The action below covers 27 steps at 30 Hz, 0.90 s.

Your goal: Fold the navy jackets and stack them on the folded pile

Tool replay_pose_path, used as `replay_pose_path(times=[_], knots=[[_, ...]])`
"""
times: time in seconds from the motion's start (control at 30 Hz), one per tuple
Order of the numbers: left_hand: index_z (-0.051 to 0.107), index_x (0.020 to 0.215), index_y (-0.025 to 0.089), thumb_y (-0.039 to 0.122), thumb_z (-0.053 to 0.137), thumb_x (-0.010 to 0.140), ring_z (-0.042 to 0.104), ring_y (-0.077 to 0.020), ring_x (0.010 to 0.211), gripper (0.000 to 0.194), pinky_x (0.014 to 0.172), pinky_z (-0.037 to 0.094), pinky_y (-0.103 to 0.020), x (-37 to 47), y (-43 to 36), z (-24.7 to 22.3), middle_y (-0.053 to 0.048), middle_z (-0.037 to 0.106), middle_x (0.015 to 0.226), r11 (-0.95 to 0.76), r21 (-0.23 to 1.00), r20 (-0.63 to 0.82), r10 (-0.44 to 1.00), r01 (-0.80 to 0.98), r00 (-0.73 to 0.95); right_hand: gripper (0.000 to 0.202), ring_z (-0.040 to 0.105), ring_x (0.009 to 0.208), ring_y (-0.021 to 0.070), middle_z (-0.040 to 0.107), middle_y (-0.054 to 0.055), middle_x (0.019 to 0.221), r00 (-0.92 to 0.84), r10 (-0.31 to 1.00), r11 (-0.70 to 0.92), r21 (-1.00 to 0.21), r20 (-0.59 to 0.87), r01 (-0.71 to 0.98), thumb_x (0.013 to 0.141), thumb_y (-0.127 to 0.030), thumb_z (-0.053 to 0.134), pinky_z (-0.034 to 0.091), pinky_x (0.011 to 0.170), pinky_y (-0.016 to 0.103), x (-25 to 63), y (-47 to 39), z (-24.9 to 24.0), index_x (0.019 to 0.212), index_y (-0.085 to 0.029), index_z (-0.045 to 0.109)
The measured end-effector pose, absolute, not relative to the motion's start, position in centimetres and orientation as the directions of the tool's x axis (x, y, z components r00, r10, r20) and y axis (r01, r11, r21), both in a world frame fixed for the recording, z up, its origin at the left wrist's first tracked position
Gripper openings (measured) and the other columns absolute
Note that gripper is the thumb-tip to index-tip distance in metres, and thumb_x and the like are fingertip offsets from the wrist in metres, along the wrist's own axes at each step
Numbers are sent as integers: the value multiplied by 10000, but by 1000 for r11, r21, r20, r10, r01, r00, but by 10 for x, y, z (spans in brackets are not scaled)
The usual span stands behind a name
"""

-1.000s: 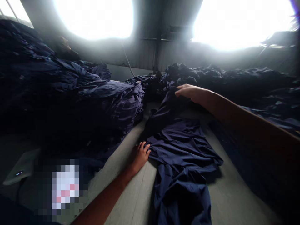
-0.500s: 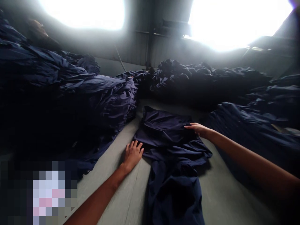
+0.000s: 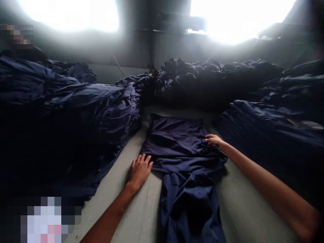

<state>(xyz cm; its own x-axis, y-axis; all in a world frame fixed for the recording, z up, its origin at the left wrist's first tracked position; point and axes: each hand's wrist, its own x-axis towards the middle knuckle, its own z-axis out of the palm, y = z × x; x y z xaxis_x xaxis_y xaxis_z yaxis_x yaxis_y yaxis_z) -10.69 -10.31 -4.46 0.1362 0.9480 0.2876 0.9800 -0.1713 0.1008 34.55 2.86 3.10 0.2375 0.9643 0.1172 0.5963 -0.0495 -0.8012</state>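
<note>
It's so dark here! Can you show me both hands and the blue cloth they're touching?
left hand (image 3: 140, 170), head view, back of hand.
right hand (image 3: 214, 140), head view, knuckles.
blue cloth (image 3: 177, 141), head view, folded middle.

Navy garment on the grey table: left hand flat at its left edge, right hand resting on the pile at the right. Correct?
Not quite. In the head view the right hand is on the navy garment itself, at its right edge, apart from the pile at the right. The left hand does lie flat at its left edge on the grey table.
</note>
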Motion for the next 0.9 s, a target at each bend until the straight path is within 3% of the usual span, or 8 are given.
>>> replay_pose_path(times=[0.1, 0.2, 0.3, 0.43, 0.57, 0.7, 0.8, 0.9], knots=[[756, 1173, 241, 338, 485, 1056, 687, -269, 1129, 310, 980, 502, -406, -110, -104, -30, -107, 742, 1236, -231, 156, 381, 911, 960, 157, 174, 700, 722, 211, 702, 66, 770, 209, 964, -31, -708, 166, 705, 813, -114, 713, 583, 750, 354, 336, 30, 17, 983, -127, 750], [746, 1097, 235, 340, 388, 1089, 701, -250, 1032, 374, 917, 510, -388, -107, -92, -10, -85, 770, 1112, -262, 169, 482, 863, 950, 152, 327, 691, 1120, 253, 715, 109, 1206, 60, 965, 117, -626, 254, 771, 876, -215, 698, 527, 1043, 400, 309, 35, 16, 1201, -217, 738], [636, 1387, 222, 364, 383, 1088, 581, -275, 1331, 416, 1070, 468, -420, -99, -65, 2, -107, 649, 1433, -349, 102, 480, 838, 932, 261, 426, 504, 1430, 272, 545, 78, 1545, -209, 932, 320, -399, 297, 859, 983, -339, 607, 390, 1206, 442, 276, 37, 9, 1405, -301, 645], [445, 1585, 236, 355, 410, 1073, 349, -303, 1545, 528, 1229, 329, -540, -104, -32, -17, -89, 425, 1654, -395, 10, 227, 896, 919, 382, 537, 282, 1569, 357, 343, 87, 1693, -360, 922, 372, -72, 144, 925, 1071, -462, 433, 200, 1245, 656, 252, 28, -24, 1588, -317, 453], [533, 1528, 244, 339, 418, 1061, 402, -322, 1516, 491, 1213, 332, -597, -126, -18, -40, -121, 503, 1596, -377, 6, 36, 925, 926, 377, 591, 212, 1594, 335, 276, 97, 1714, -327, 942, 333, -94, 75, 938, 1092, -510, 325, 126, 1263, 646, 254, 21, -55, 1645, -301, 343], [662, 1406, 269, 450, 543, 995, 615, -333, 1315, 464, 1091, 480, -519, -121, 3, -19, -132, 662, 1425, -331, 2, -19, 944, 944, 331, 605, 152, 1606, 335, 229, 83, 1728, -354, 935, 343, -198, -20, 918, 1097, -538, 261, 90, 1267, 639, 259, 29, -49, 1653, -306, 324], [709, 1324, 271, 415, 459, 1031, 652, -316, 1234, 411, 1088, 465, -495, -91, 24, 7, -124, 725, 1302, -295, -33, 86, 951, 955, 297, 575, 139, 1609, 320, 193, 48, 1739, -380, 922, 355, -235, -70, 905, 1099, -510, 282, 157, 1261, 627, 265, 35, -34, 1651, -349, 314], [601, 1471, 244, 420, 394, 1062, 435, -323, 1481, 490, 1226, 311, -516, -66, 43, 7, -121, 546, 1555, -305, -42, 263, 915, 951, 305, 594, 102, 1613, 340, 144, 46, 1749, -357, 933, 360, -155, 45, 920, 1075, -510, 391, 103, 1255, 667, 279, 33, -30, 1647, -364, 320]])
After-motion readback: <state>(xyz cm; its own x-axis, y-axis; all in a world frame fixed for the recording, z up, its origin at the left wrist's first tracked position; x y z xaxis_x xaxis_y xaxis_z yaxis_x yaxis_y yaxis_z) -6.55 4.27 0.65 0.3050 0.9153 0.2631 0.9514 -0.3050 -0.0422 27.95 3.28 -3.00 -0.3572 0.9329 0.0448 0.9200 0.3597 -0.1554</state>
